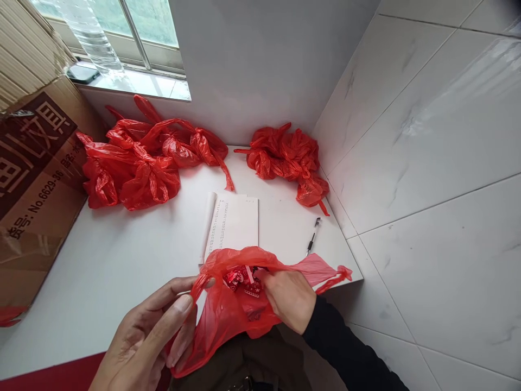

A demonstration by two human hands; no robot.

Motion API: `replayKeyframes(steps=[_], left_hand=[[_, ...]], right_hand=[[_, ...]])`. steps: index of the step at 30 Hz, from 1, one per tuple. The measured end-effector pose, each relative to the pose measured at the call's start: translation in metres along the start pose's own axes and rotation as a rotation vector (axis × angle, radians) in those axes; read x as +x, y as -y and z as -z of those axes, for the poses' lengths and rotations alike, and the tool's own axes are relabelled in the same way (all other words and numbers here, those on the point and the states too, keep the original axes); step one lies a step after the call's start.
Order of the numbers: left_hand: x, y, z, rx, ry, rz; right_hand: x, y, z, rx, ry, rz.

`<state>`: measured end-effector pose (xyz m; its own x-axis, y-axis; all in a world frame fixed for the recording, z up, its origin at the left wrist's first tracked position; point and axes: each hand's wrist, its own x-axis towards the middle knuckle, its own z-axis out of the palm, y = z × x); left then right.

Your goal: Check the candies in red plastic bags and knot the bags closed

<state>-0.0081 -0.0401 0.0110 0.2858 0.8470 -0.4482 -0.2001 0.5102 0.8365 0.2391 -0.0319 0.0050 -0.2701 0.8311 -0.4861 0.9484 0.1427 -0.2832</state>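
My left hand (152, 326) is closed on the left rim of a thin red plastic bag (220, 320), pinching it between thumb and fingers. The bag's mouth gapes upward above my lap, at the front edge of the table. Small shiny red-and-white wrapped packets (238, 278), perhaps sweets, lie inside it. My right hand (291, 298) reaches into the mouth from the right, its fingers curled and their tips hidden among the packets. Whatever they hold cannot be made out. A twisted bag handle (336, 279) hangs out to the right, past my right wrist.
Knotted red bags sit in a left pile (142, 163) and a right pile (285, 155) along the wall. An open notebook (240, 222) and a pen (312, 236) lie on the white table (134, 255). A cardboard box (36, 179) borders the left; a bottle (91, 38) and phone (83, 73) occupy the windowsill.
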Motion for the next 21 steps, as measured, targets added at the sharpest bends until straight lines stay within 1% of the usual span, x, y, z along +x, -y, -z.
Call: replayKeyframes(steps=[3, 6, 8, 10, 12, 14, 17, 21], left_hand=[[0.001, -0.003, -0.005, -0.047, 0.002, -0.003], [0.000, -0.006, -0.011, -0.073, 0.030, -0.002], [0.000, -0.008, -0.013, -0.064, 0.028, -0.012], [0.000, -0.008, -0.015, -0.024, 0.024, 0.011], [0.000, -0.009, -0.016, 0.034, 0.023, 0.049], [0.001, -0.008, -0.016, 0.057, 0.028, 0.040], [0.003, -0.007, -0.015, 0.005, 0.012, -0.025], [0.001, -0.005, -0.014, -0.035, 0.016, -0.024]], right_hand=[[-0.003, -0.005, 0.003, -0.052, -0.007, 0.000], [-0.005, -0.007, 0.008, -0.090, -0.039, -0.046], [-0.004, -0.008, 0.011, -0.110, -0.062, -0.089], [-0.003, -0.010, 0.012, -0.116, -0.064, -0.107], [-0.002, -0.012, 0.013, -0.113, -0.053, -0.104], [-0.003, -0.014, 0.012, -0.109, -0.041, -0.092], [-0.009, -0.016, 0.008, -0.115, 0.006, -0.064], [-0.016, -0.014, 0.008, -0.138, 0.055, -0.050]])
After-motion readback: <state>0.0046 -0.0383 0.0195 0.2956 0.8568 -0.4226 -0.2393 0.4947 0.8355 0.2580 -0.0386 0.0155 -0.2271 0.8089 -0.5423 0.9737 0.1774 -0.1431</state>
